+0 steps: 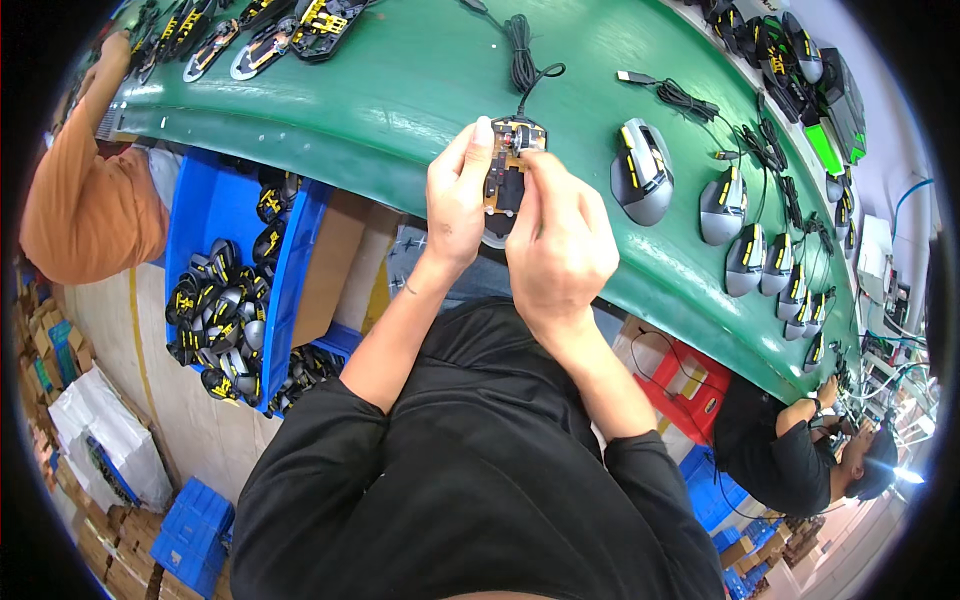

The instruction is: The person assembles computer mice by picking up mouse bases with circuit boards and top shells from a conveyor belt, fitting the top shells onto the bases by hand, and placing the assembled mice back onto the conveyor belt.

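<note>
Green table (420,75), open mouse (508,190) in 2 hands

The open mouse is at the table's near edge, with its board (495,182) showing. The left hand (455,200) is closed around its left side. The right hand (565,245) has its fingertips at the far end; I can't tell if they pinch a small part. The mouse looks light and hard, but the bare board could break easily. Its stiff side edges look best to hold. The black cord (522,62) looks bendy and might tug.

The table looks smooth, so things may slide. To the right lie grey and black mice (645,175) with cords. By the table, to the left, a blue bin (303,245) holds piled mouse parts (225,315). 2 other people show: an orange sleeve (95,210) at left, a person in black (765,445) at right.
</note>
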Tool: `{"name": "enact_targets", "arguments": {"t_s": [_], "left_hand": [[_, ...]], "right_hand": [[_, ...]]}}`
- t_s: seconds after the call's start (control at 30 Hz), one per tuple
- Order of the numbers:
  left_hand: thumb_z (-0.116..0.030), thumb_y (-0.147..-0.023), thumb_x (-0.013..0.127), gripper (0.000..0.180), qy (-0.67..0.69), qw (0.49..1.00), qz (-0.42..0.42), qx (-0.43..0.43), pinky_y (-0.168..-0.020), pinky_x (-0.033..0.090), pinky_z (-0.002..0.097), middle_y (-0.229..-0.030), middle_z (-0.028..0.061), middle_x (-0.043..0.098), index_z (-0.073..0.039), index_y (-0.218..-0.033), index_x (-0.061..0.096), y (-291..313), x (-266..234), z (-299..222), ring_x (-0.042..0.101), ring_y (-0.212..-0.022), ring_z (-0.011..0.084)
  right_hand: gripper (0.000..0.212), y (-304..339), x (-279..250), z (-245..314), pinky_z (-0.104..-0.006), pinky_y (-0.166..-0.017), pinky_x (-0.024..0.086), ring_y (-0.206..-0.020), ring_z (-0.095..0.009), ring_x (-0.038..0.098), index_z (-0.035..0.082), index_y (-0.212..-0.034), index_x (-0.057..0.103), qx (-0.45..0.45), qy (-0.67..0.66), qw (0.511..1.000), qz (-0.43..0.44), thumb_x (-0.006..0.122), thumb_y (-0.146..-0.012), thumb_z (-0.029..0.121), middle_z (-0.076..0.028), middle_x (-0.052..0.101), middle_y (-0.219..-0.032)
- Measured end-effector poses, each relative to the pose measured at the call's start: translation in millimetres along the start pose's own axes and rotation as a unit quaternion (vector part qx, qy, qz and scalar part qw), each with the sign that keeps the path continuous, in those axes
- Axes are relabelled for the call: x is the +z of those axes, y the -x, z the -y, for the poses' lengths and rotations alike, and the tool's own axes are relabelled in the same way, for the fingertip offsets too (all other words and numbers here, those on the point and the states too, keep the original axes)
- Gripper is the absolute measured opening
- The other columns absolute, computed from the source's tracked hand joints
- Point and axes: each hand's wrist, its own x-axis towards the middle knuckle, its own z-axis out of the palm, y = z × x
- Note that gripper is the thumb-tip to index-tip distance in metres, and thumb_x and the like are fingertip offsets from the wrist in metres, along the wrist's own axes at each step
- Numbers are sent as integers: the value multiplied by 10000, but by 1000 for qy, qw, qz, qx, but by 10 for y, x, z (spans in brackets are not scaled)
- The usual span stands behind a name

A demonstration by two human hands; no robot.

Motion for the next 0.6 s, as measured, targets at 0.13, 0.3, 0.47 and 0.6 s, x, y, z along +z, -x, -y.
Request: {"name": "enact_targets", "arguments": {"t_s": [0.13,0.3,0.47,0.6], "left_hand": [[-291,-1072,325,404,54,998,19,2,-938,529,425,-1181,238,620,50,-1216,486,-31,10,41,658,-1043,365],[-272,-1070,378,332,96,995,15,10,-905,528,319,-1137,171,656,3,-1183,524,-79,5,14,656,-1002,190],[-260,-1073,366,306,106,994,-17,4,-898,517,313,-1121,156,662,-14,-1155,527,-118,-44,70,648,-992,177],[-245,-1073,338,307,122,992,-10,-4,-926,496,330,-1113,162,662,-15,-1155,523,-106,-80,31,637,-1004,195]], "right_hand": [[294,-32,84,-235,-306,-700,561,-795,-214,692,29,-1026,694,-74,-16,994,78,709,-749,-68,-78,712,-903],[365,-122,124,-392,-311,-713,567,-818,-219,693,36,-1077,676,-150,-39,984,85,704,-728,-68,-82,711,-918],[382,-247,187,-442,-309,-728,551,-834,-216,648,23,-1128,614,-265,-12,951,157,635,-755,103,-91,634,-862],[429,-310,46,-348,-347,-805,539,-918,-246,637,34,-1201,564,-277,10,923,266,619,-779,83,-125,638,-931]]}}
